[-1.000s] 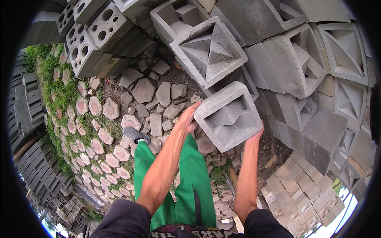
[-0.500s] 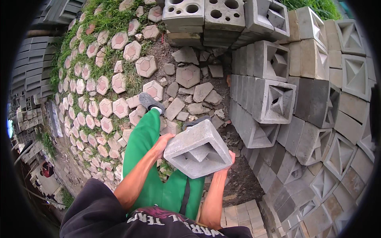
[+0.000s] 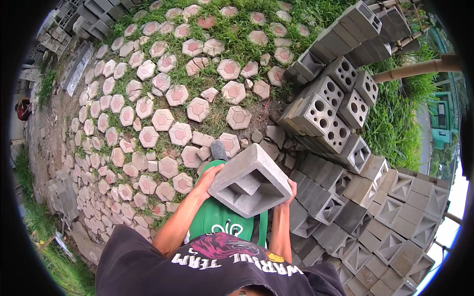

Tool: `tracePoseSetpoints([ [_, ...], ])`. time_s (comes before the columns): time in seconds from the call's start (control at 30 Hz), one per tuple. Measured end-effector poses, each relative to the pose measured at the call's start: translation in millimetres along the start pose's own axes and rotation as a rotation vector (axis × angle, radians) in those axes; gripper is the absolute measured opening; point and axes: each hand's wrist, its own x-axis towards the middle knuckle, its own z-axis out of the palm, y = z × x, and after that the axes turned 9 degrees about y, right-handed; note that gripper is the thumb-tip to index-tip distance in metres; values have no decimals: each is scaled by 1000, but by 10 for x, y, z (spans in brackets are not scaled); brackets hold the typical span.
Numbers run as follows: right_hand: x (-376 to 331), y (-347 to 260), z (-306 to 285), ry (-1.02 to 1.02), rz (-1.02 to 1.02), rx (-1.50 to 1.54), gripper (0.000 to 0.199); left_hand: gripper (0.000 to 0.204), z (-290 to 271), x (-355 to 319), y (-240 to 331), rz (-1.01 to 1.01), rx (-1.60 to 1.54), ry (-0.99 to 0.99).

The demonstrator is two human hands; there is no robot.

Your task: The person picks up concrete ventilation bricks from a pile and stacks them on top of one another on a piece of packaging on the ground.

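Observation:
A grey square concrete vent block (image 3: 250, 186) with a recessed stepped pattern is held in front of my waist, tilted. My left hand (image 3: 207, 178) grips its left edge and my right hand (image 3: 290, 191) holds its right edge. Below it show my green trousers (image 3: 222, 227) and one dark shoe (image 3: 218, 149) on the paving. To the right stands a stack of similar vent blocks (image 3: 385, 197).
Hexagonal paving stones (image 3: 170, 118) with grass between them cover the ground ahead and to the left. Perforated grey blocks (image 3: 331, 108) are piled at the upper right beside tall grass (image 3: 395, 123). More stacked blocks (image 3: 64, 192) lie at the left edge.
I have turned away from the stack with the block, and it now sits closer to my body. The paved ground has come into view ahead.

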Motion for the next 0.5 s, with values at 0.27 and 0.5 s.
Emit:
tracePoseSetpoints([
  [0.27,362,113,2307,-388,107,-292,49,40,-432,-803,1204,291,-564,-35],
  [0.5,551,374,3664,-543,206,-413,55,40,-583,-1154,1965,434,-752,-17],
])
